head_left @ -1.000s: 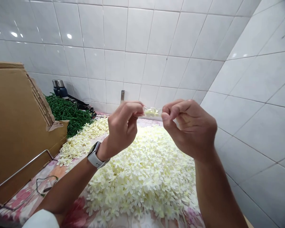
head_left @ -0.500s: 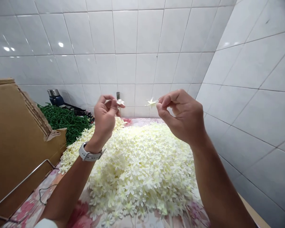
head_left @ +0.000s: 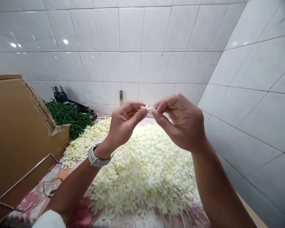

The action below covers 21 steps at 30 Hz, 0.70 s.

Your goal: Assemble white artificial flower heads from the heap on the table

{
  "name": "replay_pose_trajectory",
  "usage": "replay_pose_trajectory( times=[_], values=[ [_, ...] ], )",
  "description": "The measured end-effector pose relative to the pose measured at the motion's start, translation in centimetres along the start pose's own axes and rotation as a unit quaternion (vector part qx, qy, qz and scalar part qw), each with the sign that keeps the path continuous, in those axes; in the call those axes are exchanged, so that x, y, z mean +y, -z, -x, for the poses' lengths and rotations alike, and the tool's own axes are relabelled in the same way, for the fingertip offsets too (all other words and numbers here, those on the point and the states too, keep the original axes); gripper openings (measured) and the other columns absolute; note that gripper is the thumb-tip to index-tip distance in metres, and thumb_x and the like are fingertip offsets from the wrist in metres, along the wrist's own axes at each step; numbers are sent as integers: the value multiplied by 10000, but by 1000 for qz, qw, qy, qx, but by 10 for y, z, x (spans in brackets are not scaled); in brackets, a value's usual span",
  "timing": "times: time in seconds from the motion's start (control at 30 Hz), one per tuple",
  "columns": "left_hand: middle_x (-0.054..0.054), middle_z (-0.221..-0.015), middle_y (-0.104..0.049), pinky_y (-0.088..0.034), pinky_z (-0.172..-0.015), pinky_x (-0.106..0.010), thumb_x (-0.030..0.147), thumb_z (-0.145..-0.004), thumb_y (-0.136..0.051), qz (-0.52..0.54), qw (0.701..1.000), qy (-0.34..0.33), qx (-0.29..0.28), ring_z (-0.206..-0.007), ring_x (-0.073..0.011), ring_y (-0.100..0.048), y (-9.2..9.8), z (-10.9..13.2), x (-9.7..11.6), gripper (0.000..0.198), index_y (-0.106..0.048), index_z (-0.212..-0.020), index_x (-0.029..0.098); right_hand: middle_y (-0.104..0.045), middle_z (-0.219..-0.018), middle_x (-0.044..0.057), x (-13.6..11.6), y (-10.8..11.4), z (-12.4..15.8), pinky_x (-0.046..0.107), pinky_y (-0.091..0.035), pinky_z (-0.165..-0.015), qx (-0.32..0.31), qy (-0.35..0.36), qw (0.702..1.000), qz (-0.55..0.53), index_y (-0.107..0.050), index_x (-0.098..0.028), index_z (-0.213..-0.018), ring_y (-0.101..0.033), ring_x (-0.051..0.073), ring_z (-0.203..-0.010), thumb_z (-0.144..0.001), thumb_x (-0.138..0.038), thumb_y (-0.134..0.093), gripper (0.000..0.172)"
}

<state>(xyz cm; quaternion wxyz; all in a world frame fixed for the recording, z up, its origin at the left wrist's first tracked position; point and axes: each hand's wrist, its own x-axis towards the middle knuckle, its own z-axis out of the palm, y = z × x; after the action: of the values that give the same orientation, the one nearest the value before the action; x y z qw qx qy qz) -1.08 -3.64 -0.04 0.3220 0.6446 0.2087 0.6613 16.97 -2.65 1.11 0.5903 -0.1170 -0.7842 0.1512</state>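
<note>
My left hand (head_left: 124, 122) and my right hand (head_left: 179, 122) meet above the heap, their fingertips pinched on a small cream fabric flower (head_left: 147, 109). The flower is partly hidden by my fingers, so its exact shape is hard to see. Below my hands lies a large heap of cream artificial flowers (head_left: 142, 167). A smaller drift of the same flowers (head_left: 85, 141) lies to the left, beyond my left wrist, which wears a white smartwatch (head_left: 97, 157).
A tangle of green leafy strands (head_left: 68, 120) and a dark blue flask (head_left: 59, 93) stand at the back left. A cardboard sheet (head_left: 19, 126) with a metal wire frame (head_left: 26, 180) rises on the left. White tiled walls (head_left: 251, 95) bound the right and back, above a floral cloth (head_left: 61, 177).
My hands have come back together from being apart, with the flowers they held half a second ago now meeting between my fingertips. The view has tilted slightly.
</note>
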Motion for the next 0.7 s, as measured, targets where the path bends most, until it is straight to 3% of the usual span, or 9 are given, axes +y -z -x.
replay_pose_trajectory(
  times=[0.1, 0.23, 0.43, 0.7],
  values=[
    [28, -753, -710, -560, -652, -160, 297, -750, -878, 99, 995, 17, 9, -653, -49, -656, 0, 0, 0, 210, -717, -826, 186, -648, -897, 2, -6, -5, 1, 277, -574, -759, -11, -16, 997, -77, -626, -214, -968, -650, 117, -836, -897, -115, -703, 143],
    [46, -719, -715, -561, -626, -145, 221, -693, -914, 156, 987, 29, 13, -629, -46, -671, 1, 1, 1, 231, -709, -795, 189, -684, -900, -3, -10, -7, 1, 233, -582, -755, -17, -35, 994, -100, -681, -199, -1002, -670, 94, -824, -872, -117, -751, 169],
    [44, -679, -719, -576, -622, -155, 173, -650, -929, 179, 982, 53, -9, -617, -58, -674, -2, 6, 12, 251, -709, -770, 185, -706, -859, 6, -12, -6, -1, 215, -567, -687, -55, -19, 991, -119, -745, -186, -983, -664, 87, -783, -880, -83, -730, 147],
    [21, -685, -703, -585, -636, -158, 229, -703, -911, 144, 987, 47, -49, -633, -65, -671, -2, 10, 17, 227, -718, -806, 167, -734, -774, 6, -15, -5, -3, 224, -585, -644, -44, 11, 987, -152, -810, -201, -882, -688, 101, -734, -799, 6, -767, 226]
  ],
)
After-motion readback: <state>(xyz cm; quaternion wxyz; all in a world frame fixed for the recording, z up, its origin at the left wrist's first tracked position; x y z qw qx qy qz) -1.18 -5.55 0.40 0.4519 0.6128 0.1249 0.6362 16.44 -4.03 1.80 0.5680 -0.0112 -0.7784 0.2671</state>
